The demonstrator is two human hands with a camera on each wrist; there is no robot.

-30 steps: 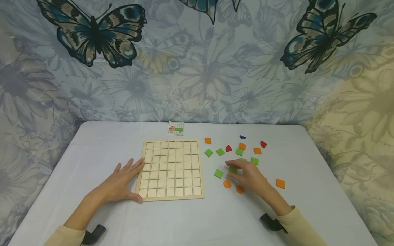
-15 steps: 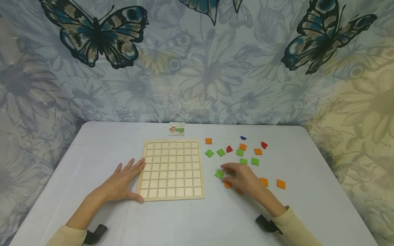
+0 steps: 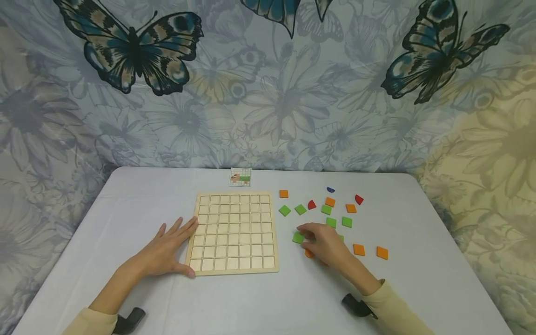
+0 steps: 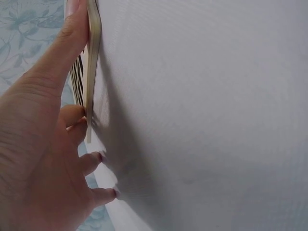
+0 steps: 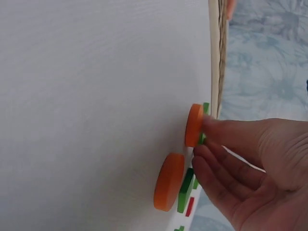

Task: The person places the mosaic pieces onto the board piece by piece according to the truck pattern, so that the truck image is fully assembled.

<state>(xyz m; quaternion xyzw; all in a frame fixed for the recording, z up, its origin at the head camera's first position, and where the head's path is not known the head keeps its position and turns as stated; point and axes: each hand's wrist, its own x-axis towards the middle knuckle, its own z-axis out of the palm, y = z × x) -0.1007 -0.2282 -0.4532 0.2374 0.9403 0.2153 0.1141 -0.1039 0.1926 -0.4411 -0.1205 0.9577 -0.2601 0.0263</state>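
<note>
The right hand [image 3: 324,245] partly hides an orange disc [image 3: 309,254], fingertips at a green square [image 3: 298,237]; I can't tell whether they grip it. The left hand [image 3: 164,251], fingers spread, touches the gridded wooden board [image 3: 234,271]. A picture card [image 3: 240,177] lies beyond.

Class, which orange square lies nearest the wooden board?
The orange square beside the far right corner of the wooden board; the other visible orange squares all lie farther right.
</note>
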